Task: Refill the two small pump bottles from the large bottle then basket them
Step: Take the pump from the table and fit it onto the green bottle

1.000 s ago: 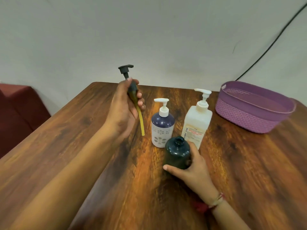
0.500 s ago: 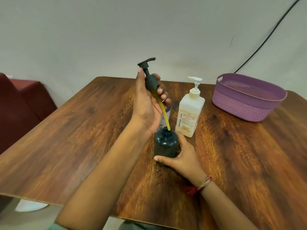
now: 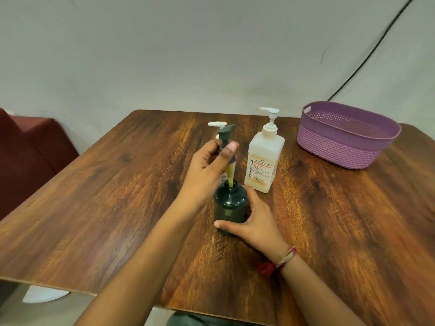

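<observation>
A small dark green bottle (image 3: 229, 205) stands open on the wooden table (image 3: 106, 196). My right hand (image 3: 254, 220) grips its lower side. My left hand (image 3: 207, 170) pinches a dark pump head (image 3: 224, 135) above it; the pump's yellow tube (image 3: 230, 175) dips into the bottle's neck. Behind my left hand only the white pump top (image 3: 215, 124) of the second small bottle shows. The large pale bottle (image 3: 263, 158) with a white pump stands upright just right of it. A purple basket (image 3: 346, 135) sits at the far right.
A black cable (image 3: 367, 60) runs down the wall behind the basket. A dark red seat (image 3: 30, 147) stands left of the table. The table's near edge runs across the lower left.
My left hand has brought the pump head over to the dark bottle and lowered it, so more of the yellow tube is inside the neck. My right hand stays on the bottle.
</observation>
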The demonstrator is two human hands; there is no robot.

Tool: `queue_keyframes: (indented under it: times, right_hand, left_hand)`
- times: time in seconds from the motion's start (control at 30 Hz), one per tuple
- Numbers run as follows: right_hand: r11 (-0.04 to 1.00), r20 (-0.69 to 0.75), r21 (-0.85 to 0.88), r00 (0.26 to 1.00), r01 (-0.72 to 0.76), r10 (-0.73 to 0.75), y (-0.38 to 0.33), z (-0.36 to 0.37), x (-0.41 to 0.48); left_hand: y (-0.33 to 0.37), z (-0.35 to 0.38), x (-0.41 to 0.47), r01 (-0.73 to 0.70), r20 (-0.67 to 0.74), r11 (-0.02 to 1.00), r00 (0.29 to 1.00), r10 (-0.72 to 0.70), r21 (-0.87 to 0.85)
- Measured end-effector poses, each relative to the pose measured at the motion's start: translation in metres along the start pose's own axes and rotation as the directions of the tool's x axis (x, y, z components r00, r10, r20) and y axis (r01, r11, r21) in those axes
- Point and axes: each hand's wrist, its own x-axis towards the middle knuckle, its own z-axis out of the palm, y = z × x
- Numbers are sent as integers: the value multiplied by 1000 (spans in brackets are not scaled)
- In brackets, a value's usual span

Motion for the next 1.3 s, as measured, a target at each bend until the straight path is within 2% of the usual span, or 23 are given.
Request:
queue_keyframes:
  times: [0.2, 0.27, 0.47, 0.6, 0.67, 0.8, 0.87, 1.0, 1.1, 1.3]
  right_hand:
    - [1000, -5, -12, 1000, 17, -17, 1, 0, 1]
    - [1000, -21, -12, 1000, 21, -21, 2, 1, 0]
    - [1000, -25, 0, 999, 23, -23, 6, 1, 0]
    - [1000, -26, -6, 999, 27, -27, 4, 2, 0]
    - [1000, -31, -10, 999, 25, -26, 3, 2, 0]
    - [999, -26, -30, 999, 35, -35, 2, 1, -1]
    - [999, -31, -26, 999, 33, -33, 3, 1, -2]
    - [999, -42, -12, 998, 41, -42, 3, 2, -1]
    - [999, -37, -10, 998, 51, -51, 3, 1, -1]
    - [998, -38, -11, 997, 65, -66, 2, 2, -2]
  left_hand:
    - [-17, -4, -14, -51, -8, 996, 999, 51, 68]
    - [-25, -4, -19, -61, -1, 989, 998, 62, 136]
    - [-38, -7, -23, -82, -57, 968, 994, 98, 236]
    - [-38, -10, -30, -150, 51, 908, 989, 142, 390]
    - [-37, -10, -32, -164, 86, 899, 986, 141, 407]
    - [-33, -6, -27, -145, -67, 888, 979, 192, 435]
    - [-34, -4, -24, -135, -89, 889, 977, 192, 438]
    - [-35, -13, -27, -183, 42, 902, 983, 181, 391]
    - [-36, -16, -30, -164, 138, 935, 982, 126, 315]
    - [-43, 1, -26, -125, -127, 935, 976, 176, 333]
